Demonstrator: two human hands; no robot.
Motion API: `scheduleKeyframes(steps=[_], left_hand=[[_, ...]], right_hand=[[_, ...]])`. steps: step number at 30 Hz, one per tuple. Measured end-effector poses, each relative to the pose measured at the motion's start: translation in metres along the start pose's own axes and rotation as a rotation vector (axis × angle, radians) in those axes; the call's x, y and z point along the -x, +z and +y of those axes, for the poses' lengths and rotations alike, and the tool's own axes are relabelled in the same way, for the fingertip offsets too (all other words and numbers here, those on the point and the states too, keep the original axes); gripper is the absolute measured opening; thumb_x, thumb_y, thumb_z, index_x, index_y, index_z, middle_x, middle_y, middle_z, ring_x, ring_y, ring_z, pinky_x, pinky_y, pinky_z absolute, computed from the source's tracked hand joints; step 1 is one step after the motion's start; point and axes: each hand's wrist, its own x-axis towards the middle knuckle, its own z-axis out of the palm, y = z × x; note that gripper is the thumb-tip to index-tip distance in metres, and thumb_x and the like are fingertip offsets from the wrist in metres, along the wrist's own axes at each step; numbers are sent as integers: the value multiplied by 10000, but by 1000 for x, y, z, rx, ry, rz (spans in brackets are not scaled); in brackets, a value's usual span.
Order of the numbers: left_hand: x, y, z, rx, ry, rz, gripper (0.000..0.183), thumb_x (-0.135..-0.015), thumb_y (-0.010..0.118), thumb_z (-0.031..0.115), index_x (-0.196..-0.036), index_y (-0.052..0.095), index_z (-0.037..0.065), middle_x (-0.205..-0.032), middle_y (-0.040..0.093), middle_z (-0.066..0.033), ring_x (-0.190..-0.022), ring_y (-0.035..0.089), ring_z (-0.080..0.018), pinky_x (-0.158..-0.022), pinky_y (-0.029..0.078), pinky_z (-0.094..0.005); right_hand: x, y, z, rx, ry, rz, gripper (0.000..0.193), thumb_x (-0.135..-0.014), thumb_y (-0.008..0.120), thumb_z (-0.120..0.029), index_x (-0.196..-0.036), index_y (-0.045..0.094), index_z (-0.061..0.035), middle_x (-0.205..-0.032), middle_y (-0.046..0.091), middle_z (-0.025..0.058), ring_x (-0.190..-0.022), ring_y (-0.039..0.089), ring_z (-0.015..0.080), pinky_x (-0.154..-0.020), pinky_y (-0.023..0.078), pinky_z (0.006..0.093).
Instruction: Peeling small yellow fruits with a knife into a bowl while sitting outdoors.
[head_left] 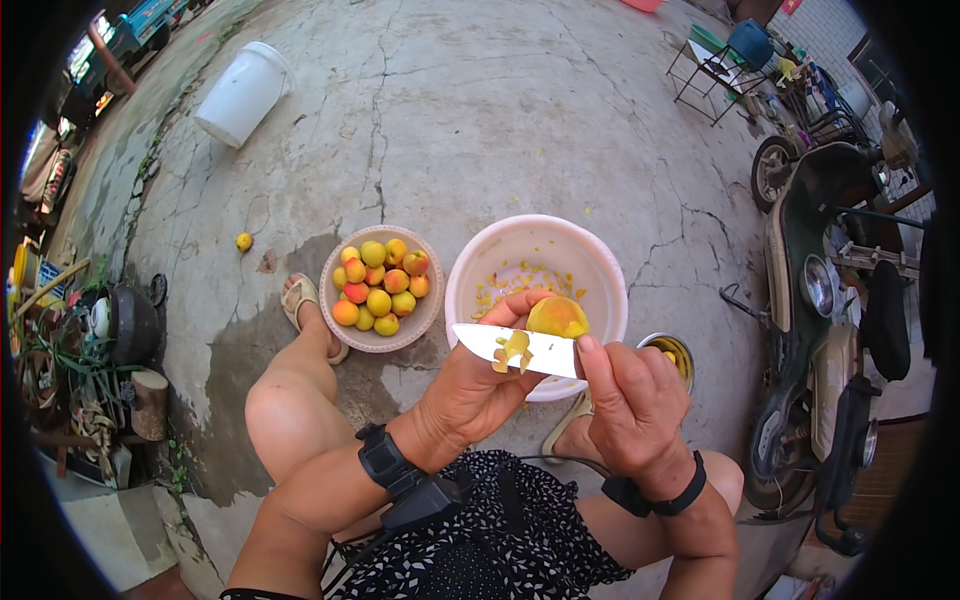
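My left hand is closed around a yellow peach with an orange blush, held above a pale pink basin. My right hand grips a knife, its handle hidden by the fingers. The broad, shiny knife blade points left, just below the peach, with bits of yellow peel stuck to it. My right thumb reaches the blade near the fruit. Scattered yellow peelings lie on the basin's floor. Left of the basin, a pink bowl is heaped with several yellow and red peaches.
A metal bowl of yellow pieces stands right of the basin, partly behind my right hand. One fruit lies on the concrete. A white bucket rests far left. A scooter stands on the right; pots and plants line the left.
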Motion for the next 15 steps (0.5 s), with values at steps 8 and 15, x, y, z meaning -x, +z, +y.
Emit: scheduleKeyframes(steps=[8,15], left_hand=[[0,1,2,34,-5,7,725,-830,773,18,-1438,379,59,-1372,519,-106,-1301,528,-255,-1133,448,-419],[-1,-1,4,-55,51,-1,687,-905,709,59,-1478,331,37,-1414,502,-118,-1320,513,-262,-1135,435,-427]], right_hand=[[0,1,4,40,60,43,535,-672,655,0,-1203,674,61,-944,656,119,-670,582,222,-548,460,345],[1,3,7,-1,160,62,503,-677,635,76,-1178,677,59,-897,655,126,-674,597,238,-568,485,360]])
